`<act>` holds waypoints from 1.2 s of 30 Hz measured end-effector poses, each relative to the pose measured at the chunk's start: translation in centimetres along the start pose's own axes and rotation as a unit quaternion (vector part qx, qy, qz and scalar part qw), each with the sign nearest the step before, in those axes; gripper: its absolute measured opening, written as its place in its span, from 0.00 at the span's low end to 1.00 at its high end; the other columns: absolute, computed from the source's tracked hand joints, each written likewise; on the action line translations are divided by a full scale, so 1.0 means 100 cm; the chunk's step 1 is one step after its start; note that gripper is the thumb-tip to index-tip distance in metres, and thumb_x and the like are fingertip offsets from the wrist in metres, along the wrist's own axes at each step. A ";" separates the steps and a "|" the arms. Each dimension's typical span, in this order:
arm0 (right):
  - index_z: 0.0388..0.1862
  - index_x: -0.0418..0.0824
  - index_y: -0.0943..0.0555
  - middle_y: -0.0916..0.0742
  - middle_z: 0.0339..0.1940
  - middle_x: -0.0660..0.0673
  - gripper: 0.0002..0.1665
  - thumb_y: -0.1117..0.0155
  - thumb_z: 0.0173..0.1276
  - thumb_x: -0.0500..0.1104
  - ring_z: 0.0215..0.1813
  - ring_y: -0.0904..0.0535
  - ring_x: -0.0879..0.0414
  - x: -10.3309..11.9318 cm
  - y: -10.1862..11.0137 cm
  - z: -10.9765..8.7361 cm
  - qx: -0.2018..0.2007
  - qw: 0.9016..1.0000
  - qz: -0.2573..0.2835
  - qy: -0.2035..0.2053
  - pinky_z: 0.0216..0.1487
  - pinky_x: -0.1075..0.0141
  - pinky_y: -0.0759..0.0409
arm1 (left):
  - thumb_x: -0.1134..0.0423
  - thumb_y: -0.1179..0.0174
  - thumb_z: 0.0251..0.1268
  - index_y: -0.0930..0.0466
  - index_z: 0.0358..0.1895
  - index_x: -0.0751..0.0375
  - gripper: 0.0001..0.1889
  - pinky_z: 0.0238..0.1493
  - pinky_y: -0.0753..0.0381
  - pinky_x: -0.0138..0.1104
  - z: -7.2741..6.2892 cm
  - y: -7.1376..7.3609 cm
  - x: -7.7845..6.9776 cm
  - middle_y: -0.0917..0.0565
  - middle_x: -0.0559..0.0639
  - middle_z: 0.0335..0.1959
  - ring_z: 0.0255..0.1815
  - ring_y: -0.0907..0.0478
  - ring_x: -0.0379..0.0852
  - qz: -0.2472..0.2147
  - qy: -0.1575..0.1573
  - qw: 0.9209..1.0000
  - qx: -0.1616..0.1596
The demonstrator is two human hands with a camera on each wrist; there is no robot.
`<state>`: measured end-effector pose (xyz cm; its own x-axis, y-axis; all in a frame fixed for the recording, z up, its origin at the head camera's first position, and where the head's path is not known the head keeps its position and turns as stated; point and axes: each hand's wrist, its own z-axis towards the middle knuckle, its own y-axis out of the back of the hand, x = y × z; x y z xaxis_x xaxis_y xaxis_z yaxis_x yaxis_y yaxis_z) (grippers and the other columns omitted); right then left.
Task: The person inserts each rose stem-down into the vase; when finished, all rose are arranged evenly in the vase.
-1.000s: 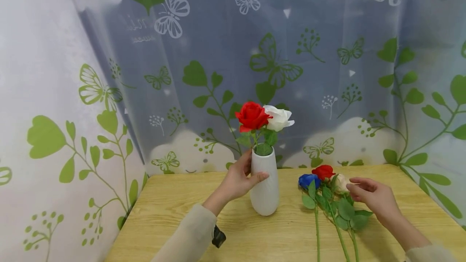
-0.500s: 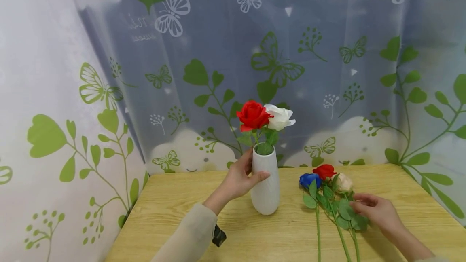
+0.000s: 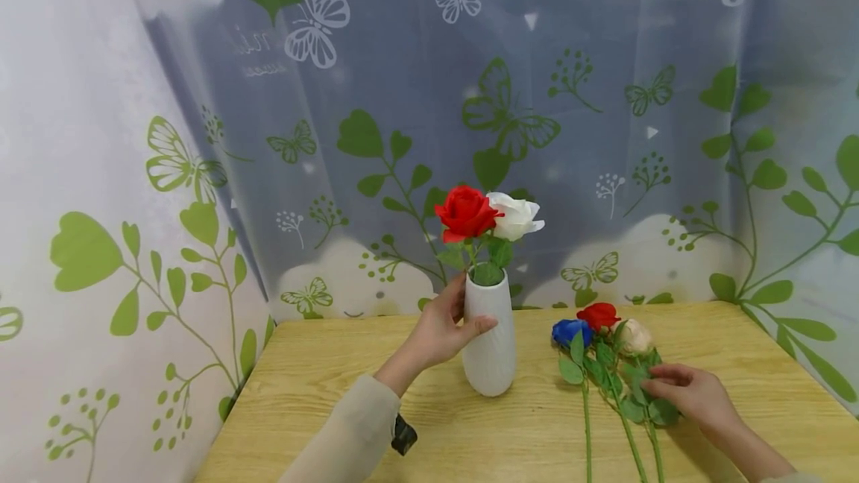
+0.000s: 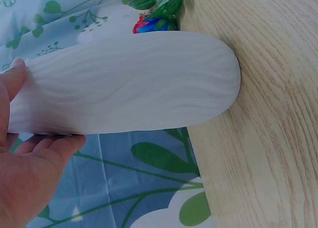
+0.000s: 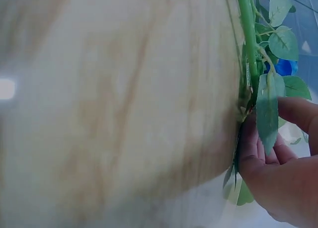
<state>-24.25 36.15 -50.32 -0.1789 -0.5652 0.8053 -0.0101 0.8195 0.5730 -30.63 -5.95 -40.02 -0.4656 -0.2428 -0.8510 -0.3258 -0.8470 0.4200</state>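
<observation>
A white ribbed vase (image 3: 488, 341) stands upright on the table, holding a red rose (image 3: 467, 213) and a white rose (image 3: 515, 216). My left hand (image 3: 439, 326) grips its upper part from the left, thumb across the front; in the left wrist view the vase (image 4: 139, 81) reaches past the fingers. To the right lie a blue rose (image 3: 570, 334), another red rose (image 3: 597, 315) and a cream rose (image 3: 633, 336). My right hand (image 3: 694, 393) pinches at the cream rose's leafy stem, just below the bloom. In the right wrist view, a leaf (image 5: 268, 111) hangs between thumb and fingers.
The wooden table (image 3: 335, 423) meets a patterned curtain (image 3: 403, 58) along its back edge, with more cloth at both sides. Green stems (image 3: 587, 431) of the lying roses run toward the front edge. A black band (image 3: 403, 436) sits at the left cuff.
My right hand has moved down from beside the cream bloom to its leaves, and those leaves have shifted. My left hand keeps its hold on the vase.
</observation>
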 end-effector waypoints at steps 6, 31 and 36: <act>0.63 0.25 0.20 0.11 0.54 0.33 0.37 0.27 0.72 0.55 0.51 0.15 0.53 -0.003 -0.001 0.004 -0.006 1.000 -0.027 0.009 0.44 0.68 0.18 | 0.58 0.30 0.73 0.52 0.87 0.56 0.48 0.68 0.17 0.45 0.001 0.000 -0.002 0.22 0.58 0.72 0.69 0.19 0.54 0.002 -0.007 1.000 0.001; 0.59 0.22 0.19 0.11 0.49 0.27 0.35 0.25 0.69 0.51 0.49 0.14 0.40 0.007 -0.003 0.006 -0.014 0.998 -0.059 0.011 0.43 0.59 0.15 | 0.59 0.30 0.73 0.52 0.87 0.56 0.48 0.68 0.17 0.45 0.000 0.001 -0.002 0.22 0.59 0.72 0.70 0.19 0.54 -0.004 -0.008 1.000 -0.001; 0.63 0.21 0.21 0.13 0.55 0.23 0.34 0.28 0.72 0.48 0.56 0.16 0.35 0.005 -0.002 0.004 -0.006 0.999 -0.036 0.010 0.46 0.60 0.13 | 0.60 0.30 0.73 0.52 0.87 0.57 0.48 0.67 0.17 0.45 0.000 0.000 -0.002 0.22 0.59 0.72 0.69 0.19 0.55 -0.005 -0.011 1.000 0.000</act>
<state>-24.70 35.70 -50.09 -0.1579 -0.6253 0.7642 -0.0110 0.7750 0.6319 -30.59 -5.92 -39.87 -0.4804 -0.2237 -0.8481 -0.3304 -0.8495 0.4112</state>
